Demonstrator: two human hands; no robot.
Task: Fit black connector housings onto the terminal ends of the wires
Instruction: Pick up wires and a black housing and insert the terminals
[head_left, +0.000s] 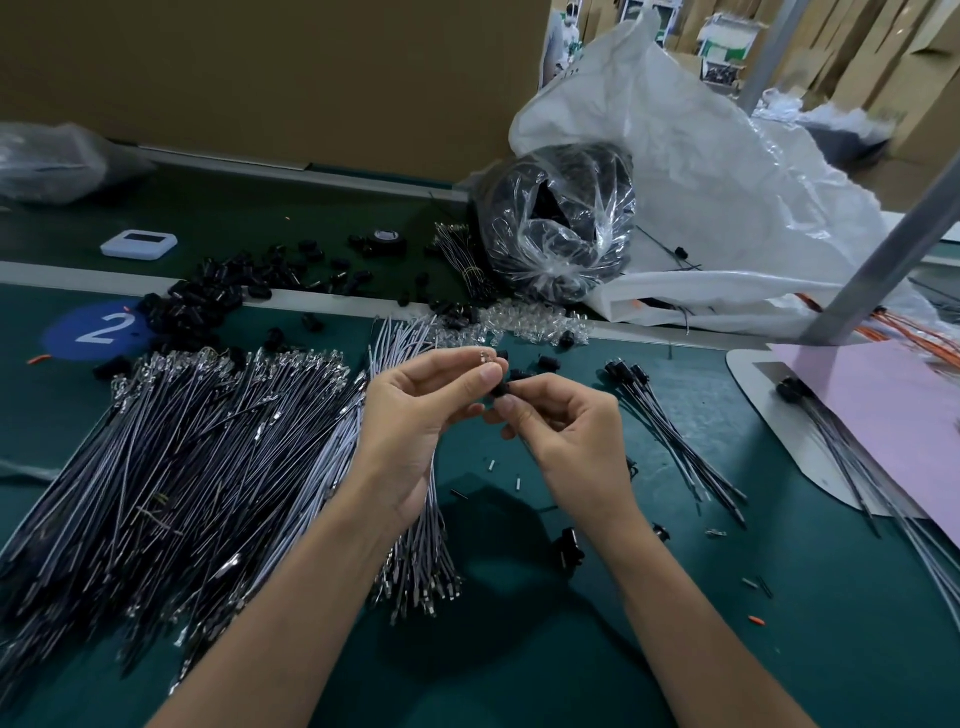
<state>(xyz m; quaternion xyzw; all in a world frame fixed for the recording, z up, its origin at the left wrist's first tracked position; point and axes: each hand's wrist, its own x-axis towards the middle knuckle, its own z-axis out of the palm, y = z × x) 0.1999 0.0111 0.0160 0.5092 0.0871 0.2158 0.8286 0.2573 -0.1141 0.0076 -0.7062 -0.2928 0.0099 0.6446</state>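
Note:
My left hand (426, 410) pinches the metal terminal end of a wire (485, 357) between thumb and forefinger, raised above the green table. My right hand (561, 426) pinches a small black connector housing (501, 391) just below and right of that terminal, the two close but apart. A wide heap of dark wires with silver terminals (197, 457) lies to the left. A lighter grey bundle (415, 545) runs under my left wrist. Loose black housings (208, 301) are scattered at the back left. Wires fitted with housings (670, 431) lie fanned out to the right.
A clear bag of black parts (561, 223) and a big white plastic sack (727, 182) stand at the back. Clear small parts (519, 325) lie behind my hands. A pink sheet (883, 405) and a grey post (883, 260) are at right. A white device (139, 243) sits back left.

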